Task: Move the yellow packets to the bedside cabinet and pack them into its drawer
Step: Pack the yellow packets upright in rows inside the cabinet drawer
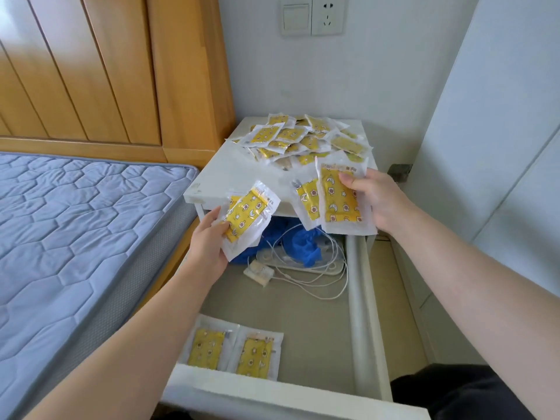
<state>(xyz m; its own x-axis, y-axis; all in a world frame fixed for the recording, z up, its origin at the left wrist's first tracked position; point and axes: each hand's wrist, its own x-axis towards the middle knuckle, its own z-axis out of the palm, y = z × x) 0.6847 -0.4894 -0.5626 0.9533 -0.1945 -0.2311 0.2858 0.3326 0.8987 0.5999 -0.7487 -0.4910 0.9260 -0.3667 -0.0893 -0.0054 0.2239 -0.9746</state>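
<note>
Fingers of my right hand [375, 201] hide behind its packets [341, 201]; drawer [360, 298] back is under the cabinet top [230, 174]; packet print unreadable.

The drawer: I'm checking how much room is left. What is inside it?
Two yellow packets lie side by side at the front left of the drawer. Farther back: crumpled blue material, white cables, a small white adapter. The cabinet top and hand-held packets cover the rear.

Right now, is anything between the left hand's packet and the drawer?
Nothing blocks it: the drawer is open. Below the packet in the left hand lie blue cloth and white cables; the middle floor is free.
</note>
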